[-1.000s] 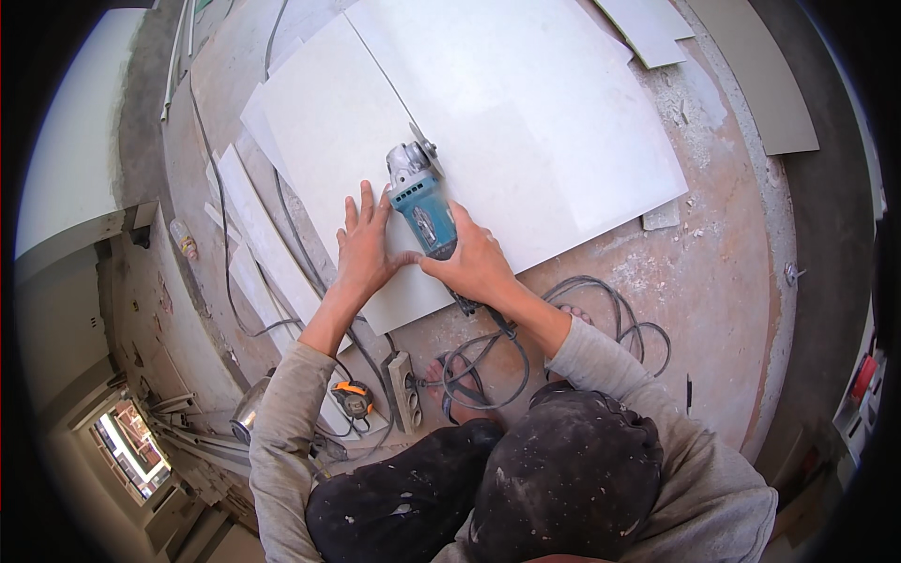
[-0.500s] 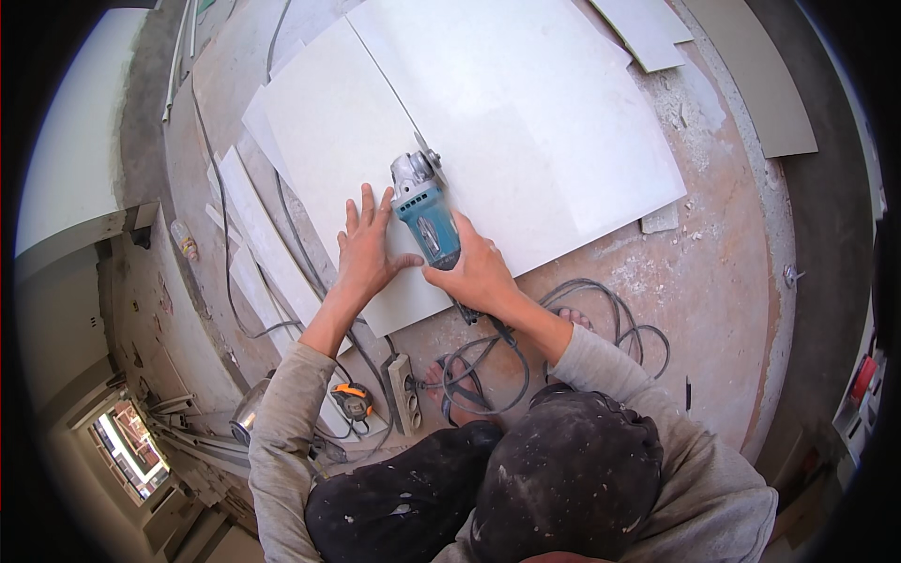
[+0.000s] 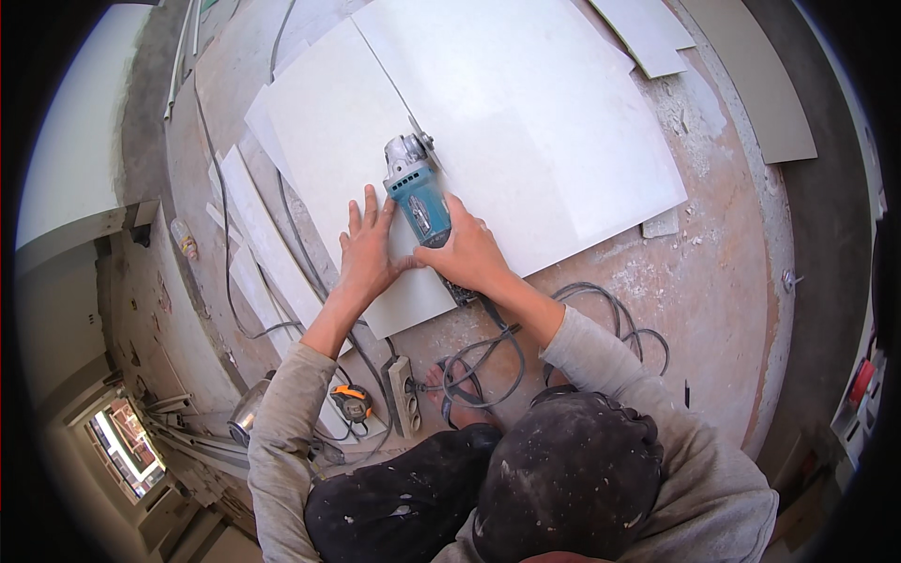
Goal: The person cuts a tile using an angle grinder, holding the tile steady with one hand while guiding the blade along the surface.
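My right hand (image 3: 472,253) is wrapped round the body of a teal angle grinder (image 3: 420,205) with a silver head. Its thin disc (image 3: 421,139) stands on edge at a dark straight line (image 3: 380,66) running away across a large white tile (image 3: 582,159). Whether the disc is spinning cannot be made out. My left hand (image 3: 368,255) lies on the tile left of the grinder, fingers spread, thumb reaching to the right hand. From the grinder's rear a dark cord (image 3: 495,311) drops toward the floor.
Near my feet lie cord loops (image 3: 615,314), a power strip (image 3: 405,396) and an orange-black tape measure (image 3: 352,402). White strips (image 3: 258,230) lie on the left, beside a plastic bottle (image 3: 184,239). More tile pieces (image 3: 648,38) sit at the far right.
The grinder has shifted slightly away from me and to the left along the dark line, my right hand with it. My left hand stays in nearly the same place.
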`<state>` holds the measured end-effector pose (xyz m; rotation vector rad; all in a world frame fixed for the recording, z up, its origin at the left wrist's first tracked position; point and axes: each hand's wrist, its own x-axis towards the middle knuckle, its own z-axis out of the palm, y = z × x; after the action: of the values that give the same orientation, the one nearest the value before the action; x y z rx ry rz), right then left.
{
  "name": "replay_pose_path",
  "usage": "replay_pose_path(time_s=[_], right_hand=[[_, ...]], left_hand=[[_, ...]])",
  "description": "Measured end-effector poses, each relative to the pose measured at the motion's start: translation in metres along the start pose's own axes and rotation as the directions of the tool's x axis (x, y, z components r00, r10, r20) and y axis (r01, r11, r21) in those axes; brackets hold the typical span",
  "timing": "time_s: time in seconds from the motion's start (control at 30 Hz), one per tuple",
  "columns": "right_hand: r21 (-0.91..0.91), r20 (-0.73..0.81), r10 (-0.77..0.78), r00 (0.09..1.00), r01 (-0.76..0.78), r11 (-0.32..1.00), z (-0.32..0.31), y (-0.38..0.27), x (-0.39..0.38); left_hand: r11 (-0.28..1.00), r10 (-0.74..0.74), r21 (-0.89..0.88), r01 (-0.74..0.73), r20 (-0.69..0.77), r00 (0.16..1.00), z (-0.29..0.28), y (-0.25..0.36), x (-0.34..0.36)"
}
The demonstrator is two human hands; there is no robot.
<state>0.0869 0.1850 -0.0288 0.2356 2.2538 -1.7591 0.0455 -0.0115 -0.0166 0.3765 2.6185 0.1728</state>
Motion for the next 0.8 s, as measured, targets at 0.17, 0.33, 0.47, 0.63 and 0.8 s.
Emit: replay_pose_path(time_s=[0.17,0.33,0.47,0.63,0.8], right_hand=[[-0.027,0.000,0.061,0.998,-0.061,0.998,0.000,-0.004,0.023],[-0.027,0.027,0.092,0.995,-0.091,0.995,0.000,-0.011,0.034],[-0.050,0.025,0.103,0.994,-0.101,0.994,0.000,-0.010,0.028],[-0.026,0.021,0.075,0.997,-0.075,0.997,-0.002,-0.005,0.016],[0.004,0.054,0.082,0.995,-0.083,0.997,-0.005,-0.006,-0.002]], left_hand=[[1.000,-0.015,-0.025,0.015,0.026,1.000,-0.006,0.012,0.001],[1.000,-0.019,0.005,0.019,0.018,1.000,-0.006,0.008,0.000],[1.000,-0.027,-0.005,0.027,0.029,0.999,-0.007,0.010,0.000],[1.000,-0.030,0.009,0.029,0.031,0.999,-0.006,0.010,0.001],[1.000,-0.023,0.015,0.023,0.019,1.000,-0.001,0.003,0.001]])
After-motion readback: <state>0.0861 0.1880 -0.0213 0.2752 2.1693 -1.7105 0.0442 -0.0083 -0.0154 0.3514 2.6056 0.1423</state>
